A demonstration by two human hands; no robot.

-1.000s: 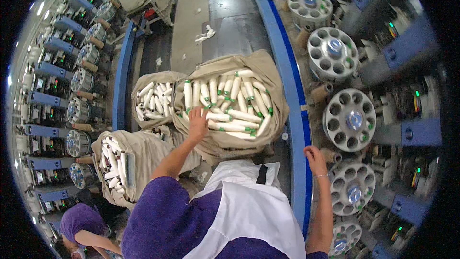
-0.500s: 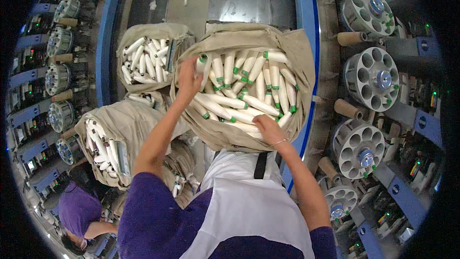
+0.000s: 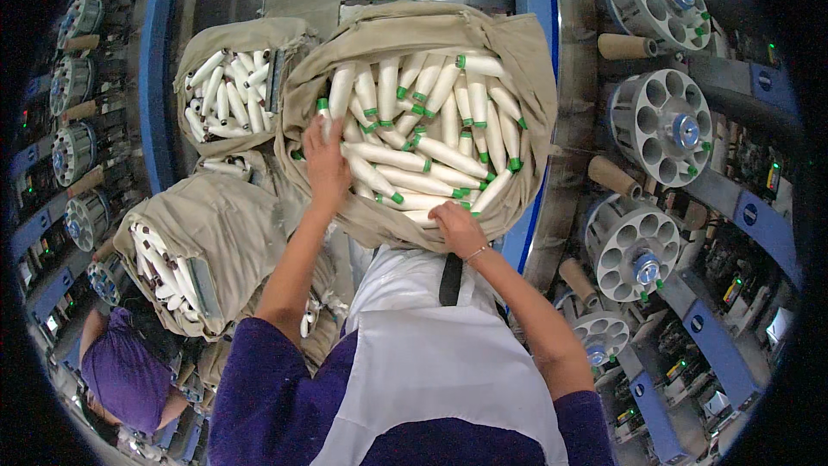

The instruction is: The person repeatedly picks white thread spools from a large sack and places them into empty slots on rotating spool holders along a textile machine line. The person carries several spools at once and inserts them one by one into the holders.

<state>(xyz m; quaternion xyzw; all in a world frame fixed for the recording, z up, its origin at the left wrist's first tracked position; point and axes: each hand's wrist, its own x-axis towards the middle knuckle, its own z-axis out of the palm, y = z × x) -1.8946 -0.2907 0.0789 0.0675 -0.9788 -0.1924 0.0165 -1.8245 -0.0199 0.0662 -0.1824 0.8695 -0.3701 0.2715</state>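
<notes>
A large beige cloth-lined bin in front of me is full of white yarn bobbins, most showing green tips. At its left side my left hand is closed around one yarn bobbin, whose green tip sticks up beyond the fingers. My right hand lies at the bin's near rim with its fingers curled, beside the end of a bobbin there. What those fingers grip, if anything, is hidden.
Smaller cloth-lined bins, one at far left and one at near left, hold dark-tipped bobbins. Machines with round multi-hole magazines line both sides. Another person in purple bends at lower left. Blue rails flank the bins.
My left hand has lowered toward me along the bin's left side, with the green-tipped bobbin in it. The right hand stays at the near rim. The whole view has shifted slightly.
</notes>
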